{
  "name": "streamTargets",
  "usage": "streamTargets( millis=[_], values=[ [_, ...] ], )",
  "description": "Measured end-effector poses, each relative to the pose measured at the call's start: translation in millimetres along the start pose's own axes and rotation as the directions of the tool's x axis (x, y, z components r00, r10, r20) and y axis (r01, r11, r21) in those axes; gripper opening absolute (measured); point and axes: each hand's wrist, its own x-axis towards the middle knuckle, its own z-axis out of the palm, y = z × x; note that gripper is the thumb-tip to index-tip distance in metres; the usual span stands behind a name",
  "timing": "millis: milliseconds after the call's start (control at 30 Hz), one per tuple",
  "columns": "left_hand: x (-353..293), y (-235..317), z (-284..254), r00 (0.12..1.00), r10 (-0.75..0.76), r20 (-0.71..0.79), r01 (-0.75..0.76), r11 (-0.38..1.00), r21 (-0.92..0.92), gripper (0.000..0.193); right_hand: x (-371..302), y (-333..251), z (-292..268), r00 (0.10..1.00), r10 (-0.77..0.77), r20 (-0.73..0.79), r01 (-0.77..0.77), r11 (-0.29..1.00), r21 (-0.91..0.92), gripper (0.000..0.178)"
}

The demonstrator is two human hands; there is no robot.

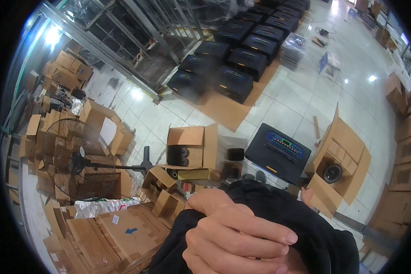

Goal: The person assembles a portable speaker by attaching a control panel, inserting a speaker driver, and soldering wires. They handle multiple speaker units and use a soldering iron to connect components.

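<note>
1. Left hand (235, 235) fills the bottom of the head view, fingers curled shut over a black garment (278, 205) that is bunched directly beneath the camera.
2. Right hand (307, 195) shows only as a fingertip at the cloth's far edge; its grip cannot be told.
3. Judged from this, the work in hand is gathering or tugging the fabric. A further pull would call for a firm hold with the curled fingers while the covered hand works free.
4. Flattened cardboard boxes (123, 233) lie stacked just left of the hands.
5. Beyond them a caged floor fan (80, 160) stands among more cartons.
6. An open carton (189, 148) holding dark cylinders sits ahead, beside a black console (278, 153) with a lit control panel.
7. To the right, another opened box (340, 160) holds a black wheel.
8. Farthest off, rows of black units (235, 64) line the tiled floor (301, 96).
</note>
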Motion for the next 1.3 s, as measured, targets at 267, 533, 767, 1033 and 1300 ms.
streamTargets(
  millis=[267, 533, 767, 1033, 1300],
  values=[
    [-1, -6, 3, 0.999, 0.002, -0.047, -0.003, 1.000, -0.023, 0.013, -14, 10, 0, 0.998, -0.004, -0.059, 0.003, 1.000, -0.010, 0.041],
    [1, -8, -1, 0.998, -0.046, -0.035, 0.044, 0.998, -0.054, 0.012, -12, 8, 10, 0.998, -0.003, -0.060, 0.003, 1.000, -0.001, 0.043],
    [2, -32, -10, 0.992, 0.121, 0.022, -0.115, 0.973, -0.198, 0.013, -9, 16, 18, 0.999, 0.000, -0.036, 0.001, 1.000, 0.024, 0.046],
    [2, -26, 3, 0.989, 0.002, -0.146, -0.028, 0.984, -0.174, 0.010, -12, 26, 25, 1.000, 0.004, -0.031, -0.003, 0.999, 0.042, 0.043],
    [2, -24, 3, 0.982, -0.062, -0.176, 0.042, 0.992, -0.115, 0.011, -27, 16, 21, 0.994, 0.053, -0.093, -0.047, 0.997, 0.067, 0.042]
  ],
)
